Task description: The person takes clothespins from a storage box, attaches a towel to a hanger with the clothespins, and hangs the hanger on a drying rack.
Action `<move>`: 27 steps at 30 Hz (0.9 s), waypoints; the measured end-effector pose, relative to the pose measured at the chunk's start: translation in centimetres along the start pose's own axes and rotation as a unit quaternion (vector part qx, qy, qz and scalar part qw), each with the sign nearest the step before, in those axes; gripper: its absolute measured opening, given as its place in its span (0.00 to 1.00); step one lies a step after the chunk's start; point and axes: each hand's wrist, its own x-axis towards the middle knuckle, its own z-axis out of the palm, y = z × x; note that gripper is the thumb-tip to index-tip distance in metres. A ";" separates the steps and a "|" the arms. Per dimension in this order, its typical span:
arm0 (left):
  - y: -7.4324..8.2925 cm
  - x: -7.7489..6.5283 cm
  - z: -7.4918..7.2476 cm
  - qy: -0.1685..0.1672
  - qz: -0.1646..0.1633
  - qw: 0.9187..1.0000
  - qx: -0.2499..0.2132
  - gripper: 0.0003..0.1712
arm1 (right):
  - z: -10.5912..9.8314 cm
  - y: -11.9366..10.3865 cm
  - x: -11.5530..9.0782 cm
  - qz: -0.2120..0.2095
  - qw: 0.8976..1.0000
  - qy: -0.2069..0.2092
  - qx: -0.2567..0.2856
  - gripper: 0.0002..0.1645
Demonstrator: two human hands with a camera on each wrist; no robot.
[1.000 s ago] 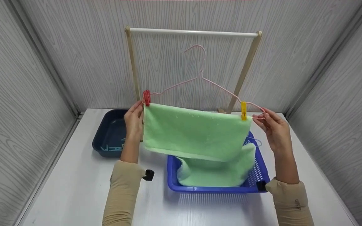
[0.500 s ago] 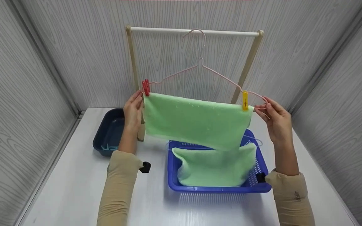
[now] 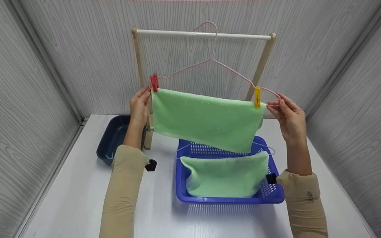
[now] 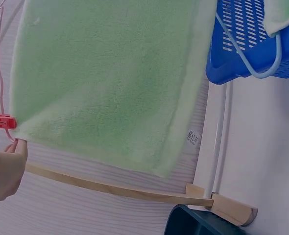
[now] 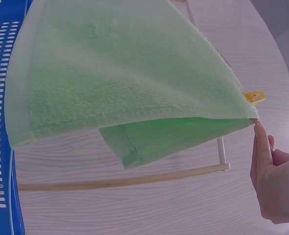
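Observation:
A pink wire hanger (image 3: 213,57) is held up at its two ends, with a folded green towel (image 3: 207,119) hanging from it. A red clothespin (image 3: 154,82) clips the towel's left corner, a yellow clothespin (image 3: 257,97) its right one. My left hand (image 3: 140,104) holds the hanger's left end beside the red clothespin; the left wrist view shows its fingertips at the pink wire (image 4: 1,73). At the other end, my right hand (image 3: 291,120) pinches the wire loop. The hook's top appears above the white bar (image 3: 243,36) of a rack; whether it touches the bar, I cannot tell.
A blue basket (image 3: 230,200) stands below, holding another green towel (image 3: 227,177) on a light blue hanger (image 4: 267,73). To the left is a dark bin (image 3: 112,135) with light blue clothespins (image 3: 110,156). Wooden posts (image 3: 264,59) support the bar.
Both hands have raised the hanger and towel; the hook went from below the white bar to overlapping and topping it in view. More of the basket and its towel shows now.

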 end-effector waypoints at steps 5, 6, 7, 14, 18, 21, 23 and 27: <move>0.1 0.3 0.2 -0.014 -0.014 1.000 0.011 0.23 | -0.1 -0.1 0.5 0.006 1.000 0.009 -0.005 0.15; 0.2 0.2 0.2 -0.021 -0.016 1.000 0.014 0.23 | -0.1 -0.1 0.6 0.007 1.000 0.011 -0.003 0.15; 0.2 0.2 0.2 -0.028 -0.020 0.999 0.015 0.24 | -0.1 -0.2 0.6 0.009 1.000 0.014 0.001 0.15; 0.1 0.2 -0.1 -0.046 -0.029 0.998 0.016 0.25 | 0.3 -0.4 1.1 0.016 1.000 0.015 0.012 0.15; -0.2 0.2 -0.4 -0.042 -0.039 0.998 0.021 0.26 | 0.1 -0.4 1.1 0.017 1.000 0.008 0.012 0.15; -0.4 0.2 -0.6 -0.037 -0.042 0.998 0.020 0.26 | 0.1 -0.3 1.1 0.020 1.000 0.005 0.007 0.15; -0.5 0.2 -0.7 -0.036 -0.040 0.998 0.018 0.26 | 0.1 -0.3 1.1 0.020 1.000 0.007 0.005 0.15; -0.5 0.3 -0.5 -0.046 -0.035 0.998 0.024 0.26 | 0.3 -0.4 1.3 0.013 1.000 0.010 0.007 0.14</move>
